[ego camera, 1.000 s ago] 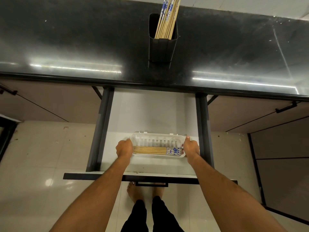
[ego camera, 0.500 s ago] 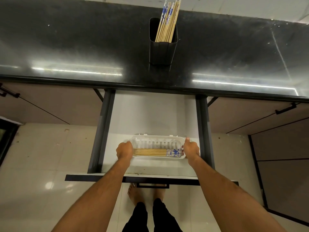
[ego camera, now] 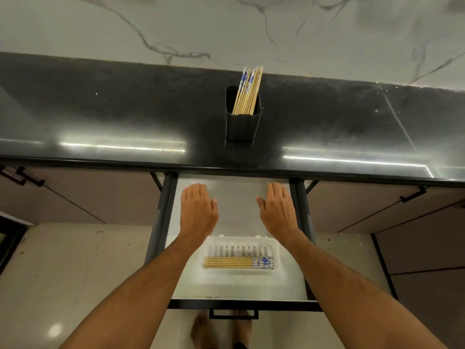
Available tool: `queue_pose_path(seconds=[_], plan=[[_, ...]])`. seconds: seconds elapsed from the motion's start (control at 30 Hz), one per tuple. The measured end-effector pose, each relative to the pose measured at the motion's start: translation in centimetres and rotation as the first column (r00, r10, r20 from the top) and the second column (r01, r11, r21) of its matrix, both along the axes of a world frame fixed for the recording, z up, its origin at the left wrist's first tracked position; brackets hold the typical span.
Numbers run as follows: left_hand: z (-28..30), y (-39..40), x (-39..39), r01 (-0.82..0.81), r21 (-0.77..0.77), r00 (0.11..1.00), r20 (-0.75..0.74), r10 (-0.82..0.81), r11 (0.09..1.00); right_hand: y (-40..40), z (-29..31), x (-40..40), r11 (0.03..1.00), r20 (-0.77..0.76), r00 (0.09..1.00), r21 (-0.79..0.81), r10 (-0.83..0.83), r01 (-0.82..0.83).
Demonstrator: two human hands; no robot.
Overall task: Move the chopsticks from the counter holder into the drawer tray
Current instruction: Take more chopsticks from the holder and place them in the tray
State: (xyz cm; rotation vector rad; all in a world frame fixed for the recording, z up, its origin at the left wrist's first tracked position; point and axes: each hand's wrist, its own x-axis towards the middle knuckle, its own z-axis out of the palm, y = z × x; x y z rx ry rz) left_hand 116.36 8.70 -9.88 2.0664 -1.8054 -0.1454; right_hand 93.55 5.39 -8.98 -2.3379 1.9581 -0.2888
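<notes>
Both hands flat and empty over an open kitchen drawer.

The left hand and right hand hover with straight fingers, gripping nothing — behind them a clear tray holds several chopsticks; more chopsticks stand in the black holder on the dark counter.

1. Left hand: palm down, fingers straight and held together, thumb set out toward the right; it holds nothing.
2. Right hand: palm down, fingers straight and together, thumb set out toward the left; it holds nothing.
3. Both forearms bare, extended forward from the lower frame corners, converging slightly.
4. Hands level with each other, well apart.
5. Bare feet visible below, blurred.
</notes>
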Motion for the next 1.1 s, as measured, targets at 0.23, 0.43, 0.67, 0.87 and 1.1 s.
queue_pose_path(seconds=[0.23, 0.43, 0.67, 0.87, 1.1], plan=[[8.1, -6.3, -0.6, 0.125, -0.157, 0.98, 0.174, -0.097, 0.98, -4.8, 7.9, 2.7, 0.982, 0.013, 0.999, -0.185, 0.03, -0.027], [14.0, -11.5, -1.4, 0.151, -0.247, 0.98, 0.167, -0.111, 0.957, -9.3, 13.5, 3.9, 0.955, 0.01, 1.0, -0.297, 0.016, -0.012], [17.0, -18.0, -2.6, 0.147, -0.277, 0.981, 0.166, -0.103, 0.949, -16.4, 16.8, 4.8, 0.919, 0.025, 0.997, -0.389, 0.077, -0.061], [17.2, -23.7, -2.8, 0.126, -0.244, 0.976, 0.207, -0.076, 0.962, -23.0, 17.2, 5.9, 0.921, 0.002, 0.993, -0.375, 0.114, -0.105], [15.6, -28.7, -3.0, 0.117, -0.196, 0.977, 0.2, -0.077, 0.974, -27.8, 15.2, 6.9, 0.95, 0.084, 0.98, -0.272, 0.183, -0.154]])
